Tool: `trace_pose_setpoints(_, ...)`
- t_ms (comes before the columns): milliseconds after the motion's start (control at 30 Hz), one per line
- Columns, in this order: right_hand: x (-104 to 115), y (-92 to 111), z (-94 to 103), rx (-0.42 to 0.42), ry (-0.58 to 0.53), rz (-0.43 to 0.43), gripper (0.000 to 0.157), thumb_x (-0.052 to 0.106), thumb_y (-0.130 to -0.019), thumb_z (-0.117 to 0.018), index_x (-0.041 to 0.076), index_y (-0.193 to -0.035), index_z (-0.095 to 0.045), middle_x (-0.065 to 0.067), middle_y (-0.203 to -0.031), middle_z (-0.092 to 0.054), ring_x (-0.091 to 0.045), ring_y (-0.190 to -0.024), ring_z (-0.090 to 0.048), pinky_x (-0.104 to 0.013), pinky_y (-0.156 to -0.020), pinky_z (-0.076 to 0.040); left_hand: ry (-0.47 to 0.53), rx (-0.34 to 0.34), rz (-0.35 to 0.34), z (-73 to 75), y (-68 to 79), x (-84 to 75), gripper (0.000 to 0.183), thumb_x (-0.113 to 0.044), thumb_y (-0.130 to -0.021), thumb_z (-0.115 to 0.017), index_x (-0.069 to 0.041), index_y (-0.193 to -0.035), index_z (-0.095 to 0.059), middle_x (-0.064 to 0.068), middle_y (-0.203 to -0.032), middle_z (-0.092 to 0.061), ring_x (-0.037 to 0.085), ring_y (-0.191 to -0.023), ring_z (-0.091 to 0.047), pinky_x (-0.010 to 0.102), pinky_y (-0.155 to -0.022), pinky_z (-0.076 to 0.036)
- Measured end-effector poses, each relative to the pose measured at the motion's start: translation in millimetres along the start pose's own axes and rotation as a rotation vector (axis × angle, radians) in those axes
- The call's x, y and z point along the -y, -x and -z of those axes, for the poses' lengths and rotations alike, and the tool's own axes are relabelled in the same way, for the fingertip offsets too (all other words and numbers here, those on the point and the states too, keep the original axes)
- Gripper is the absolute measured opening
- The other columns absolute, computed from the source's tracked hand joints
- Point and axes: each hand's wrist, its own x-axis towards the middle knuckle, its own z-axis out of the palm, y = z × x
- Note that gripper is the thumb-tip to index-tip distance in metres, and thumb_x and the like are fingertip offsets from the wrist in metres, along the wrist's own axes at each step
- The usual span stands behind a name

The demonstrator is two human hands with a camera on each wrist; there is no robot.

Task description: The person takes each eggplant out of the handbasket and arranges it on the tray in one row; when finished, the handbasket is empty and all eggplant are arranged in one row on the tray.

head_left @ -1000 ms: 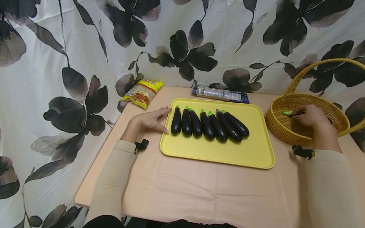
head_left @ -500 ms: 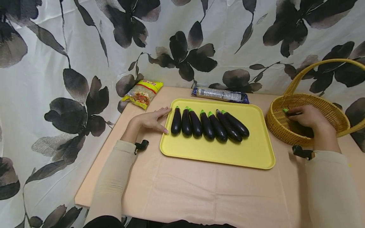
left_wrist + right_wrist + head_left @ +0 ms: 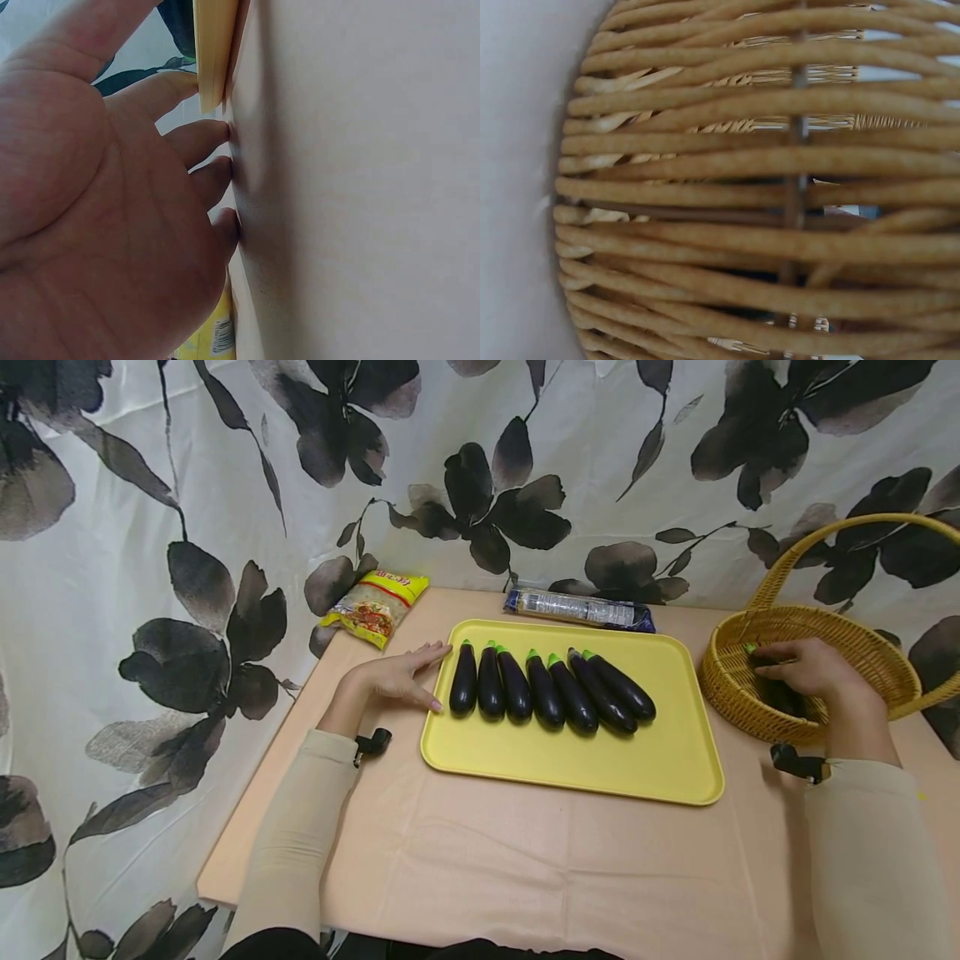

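Observation:
My left hand (image 3: 393, 677) rests at the left rim of a yellow tray (image 3: 555, 768), with its fingers and thumb stretched out along the edge. In the left wrist view the palm (image 3: 120, 202) shows, a fingertip right at the tray's edge (image 3: 210, 52). Several dark purple eggplants (image 3: 546, 693) with green stems lie side by side on the tray. Inside a wicker basket (image 3: 738, 710) at the right, my right hand (image 3: 817, 672) is over another eggplant (image 3: 780, 695), its fingers fairly straight. That eggplant is partly hidden by the hand. Only basket weave (image 3: 705, 161) fills most of the right wrist view.
A yellow food packet (image 3: 378, 606) lies at the table's back left corner. Behind the tray is a long blue packet (image 3: 579, 609). The basket's tall handle (image 3: 787, 564) arches above its bowl, and a floral curtain (image 3: 600, 460) hangs behind the table.
The right hand's fingers have loosened and straightened from their grip on the eggplant, which now lies lower in the basket with more of its body showing. My left hand has stayed put.

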Motion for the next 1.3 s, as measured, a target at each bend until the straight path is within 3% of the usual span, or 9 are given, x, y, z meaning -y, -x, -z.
trace_pose_setpoints(333,2,4,2.0,0.056,-0.001,-0.012,0.066,0.04,-0.105,-0.06,-0.004,-0.152,-0.043,-0.046,-0.149,-0.032,-0.067,-0.133,-0.03,-0.082,-0.109,-0.022,0.009,-0.001,-0.012,0.2,1.0,1.2,0.125,-0.049,-0.076,-0.092,-0.027,-0.169,-0.01,-0.001,-0.177,0.003,0.025,-0.163,0.012,0.055,-0.131,0.005)
trace_pose_setpoints(533,8,13,0.3,-0.071,-0.02,0.004,0.07,0.045,-0.107,-0.054,-0.001,-0.158,-0.037,-0.045,-0.15,-0.034,-0.065,-0.133,-0.032,-0.081,-0.108,-0.027,0.01,-0.006,-0.014,-0.8,2.3,-0.2,0.125,-0.05,-0.076,-0.092,-0.027,-0.169,-0.011,-0.002,-0.177,0.003,0.024,-0.163,0.012,0.055,-0.131,0.005)
trace_pose_setpoints(733,20,24,-2.1,-0.195,-0.106,-0.051,0.07,0.05,-0.108,-0.049,0.008,-0.162,-0.033,-0.044,-0.154,-0.032,-0.06,-0.13,-0.037,-0.079,-0.104,-0.036,0.009,-0.009,-0.016,-2.1,2.2,0.5,0.125,-0.05,-0.076,-0.092,-0.027,-0.169,-0.011,-0.002,-0.177,0.003,0.025,-0.163,0.012,0.055,-0.131,0.005)
trace_pose_setpoints(833,29,28,-3.8,-0.272,-0.13,-0.066,0.068,0.048,-0.108,-0.049,0.013,-0.163,-0.032,-0.04,-0.148,-0.04,-0.055,-0.118,-0.044,-0.064,-0.085,-0.056,0.017,-0.011,-0.011,-2.4,2.3,0.9,0.125,-0.049,-0.076,-0.092,-0.027,-0.169,-0.012,-0.002,-0.177,0.003,0.025,-0.163,0.012,0.056,-0.131,0.005)
trace_pose_setpoints(900,35,30,-5.1,-0.33,-0.124,-0.056,0.065,0.045,-0.108,-0.05,0.015,-0.163,-0.033,-0.037,-0.141,-0.045,-0.05,-0.11,-0.046,-0.046,-0.069,-0.056,0.024,-0.011,-0.006,-2.8,2.6,0.6,0.125,-0.049,-0.076,-0.092,-0.028,-0.169,-0.012,-0.002,-0.177,0.003,0.025,-0.163,0.012,0.056,-0.131,0.005)
trace_pose_setpoints(967,42,31,-6.3,-0.384,-0.118,-0.045,0.062,0.041,-0.108,-0.051,0.017,-0.163,-0.034,-0.035,-0.138,-0.047,-0.047,-0.106,-0.046,-0.039,-0.064,-0.051,0.029,-0.012,0.0,-3.0,2.9,0.5,0.125,-0.049,-0.075,-0.092,-0.029,-0.169,-0.012,-0.003,-0.177,0.003,0.025,-0.163,0.012,0.056,-0.131,0.005)
trace_pose_setpoints(1067,51,33,-7.1,-0.433,-0.116,-0.031,0.061,0.038,-0.109,-0.051,0.019,-0.164,-0.032,-0.035,-0.153,-0.042,-0.053,-0.123,-0.046,-0.059,-0.082,-0.058,0.022,-0.012,0.0,-3.2,2.6,0.8,0.125,-0.051,-0.075,-0.092,-0.029,-0.169,-0.012,-0.003,-0.177,0.003,0.024,-0.163,0.012,0.055,-0.131,0.005)
trace_pose_setpoints(1133,56,35,-6.8,-0.452,-0.127,-0.025,0.061,0.037,-0.109,-0.051,0.022,-0.165,-0.031,-0.031,-0.163,-0.033,-0.057,-0.138,-0.039,-0.073,-0.097,-0.049,0.018,-0.014,-0.005,-3.2,1.6,2.0,0.125,-0.051,-0.075,-0.092,-0.029,-0.169,-0.012,-0.003,-0.177,0.003,0.025,-0.163,0.012,0.055,-0.131,0.005)
trace_pose_setpoints(1300,69,43,-2.8,-0.509,-0.166,-0.013,0.06,0.037,-0.109,-0.05,0.029,-0.165,-0.028,-0.027,-0.167,-0.027,-0.058,-0.142,-0.036,-0.076,-0.101,-0.043,0.024,-0.018,-0.013,-3.4,0.3,3.8,0.125,-0.05,-0.075,-0.092,-0.028,-0.169,-0.013,-0.003,-0.177,0.003,0.025,-0.163,0.012,0.055,-0.131,0.006)
